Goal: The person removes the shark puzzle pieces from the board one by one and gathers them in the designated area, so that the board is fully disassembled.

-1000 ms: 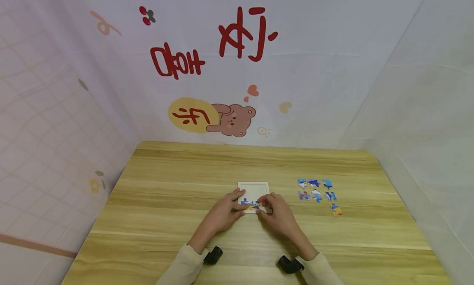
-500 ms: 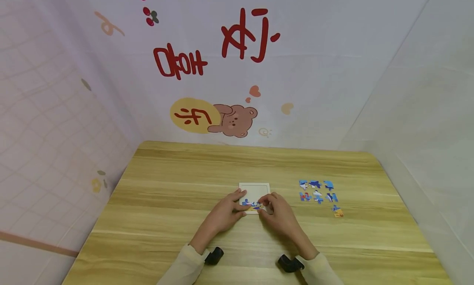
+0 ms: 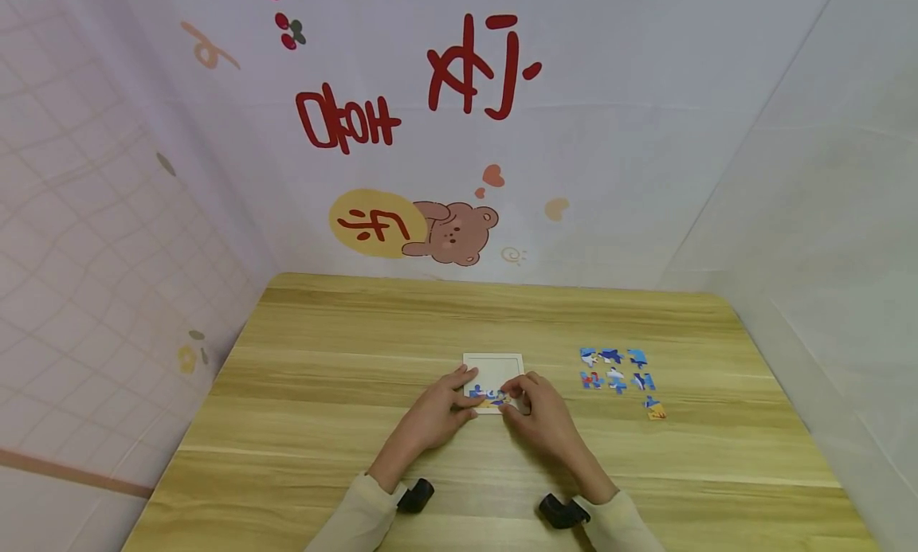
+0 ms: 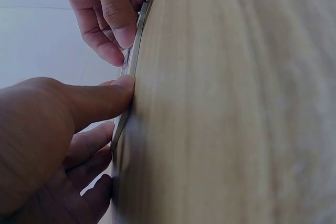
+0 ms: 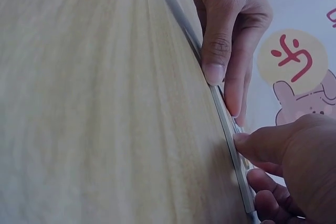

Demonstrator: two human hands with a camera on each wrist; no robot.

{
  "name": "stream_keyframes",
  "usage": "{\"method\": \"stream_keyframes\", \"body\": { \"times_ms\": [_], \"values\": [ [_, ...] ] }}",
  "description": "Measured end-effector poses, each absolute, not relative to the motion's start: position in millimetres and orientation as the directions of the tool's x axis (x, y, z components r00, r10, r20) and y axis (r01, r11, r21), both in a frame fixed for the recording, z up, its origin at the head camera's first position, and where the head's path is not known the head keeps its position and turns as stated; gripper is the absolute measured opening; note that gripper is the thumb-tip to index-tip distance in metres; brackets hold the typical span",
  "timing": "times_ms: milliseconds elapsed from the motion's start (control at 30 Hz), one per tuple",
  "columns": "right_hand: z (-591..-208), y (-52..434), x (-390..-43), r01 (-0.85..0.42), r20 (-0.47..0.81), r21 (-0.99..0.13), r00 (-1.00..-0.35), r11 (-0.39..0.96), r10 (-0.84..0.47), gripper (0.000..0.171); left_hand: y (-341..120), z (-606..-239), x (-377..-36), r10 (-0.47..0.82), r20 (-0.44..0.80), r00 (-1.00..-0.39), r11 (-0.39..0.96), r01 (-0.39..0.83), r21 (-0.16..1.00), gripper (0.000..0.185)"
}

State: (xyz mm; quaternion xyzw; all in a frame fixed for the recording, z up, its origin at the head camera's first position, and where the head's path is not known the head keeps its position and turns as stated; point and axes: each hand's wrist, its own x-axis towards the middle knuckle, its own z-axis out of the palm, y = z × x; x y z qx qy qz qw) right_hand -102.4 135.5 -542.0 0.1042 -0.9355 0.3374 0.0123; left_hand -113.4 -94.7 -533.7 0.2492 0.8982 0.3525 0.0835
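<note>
A small square white puzzle tray (image 3: pixel 495 367) lies near the middle of the table, with blue and yellow jigsaw pieces (image 3: pixel 476 392) along its near side. My left hand (image 3: pixel 433 413) holds the tray at its near left corner, thumb on the front edge and fingers spread over the left rim and the pieces. At the near right corner, my right hand (image 3: pixel 543 413) pinches a jigsaw piece (image 3: pixel 501 395) between thumb and index finger, down at the tray. Its fingers cover most of that piece. In the left wrist view, the left thumb presses the tray's edge (image 4: pixel 137 45).
Several loose jigsaw pieces (image 3: pixel 615 378) lie in rows on the table to the right, and a yellow and blue piece (image 3: pixel 656 409) sits nearer me. A printed white cloth (image 3: pixel 595 138) hangs behind the wooden table (image 3: pixel 344 329). Black cameras (image 3: pixel 562 512) are strapped to both wrists.
Both hands stay at the tray with almost no movement. The whole head view has shifted very slightly; the loose pieces lie as before.
</note>
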Motion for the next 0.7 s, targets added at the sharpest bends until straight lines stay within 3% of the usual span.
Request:
{"method": "stream_keyframes", "body": {
  "times_ms": [700],
  "values": [
    [-545.4,136.8,-102.2,-0.233,0.152,-0.676,-0.973,0.699,-0.176,0.02,-95.4,-536.1,-116.0,0.485,0.018,-0.874,0.559,0.326,0.763,0.032]
  ]
}}
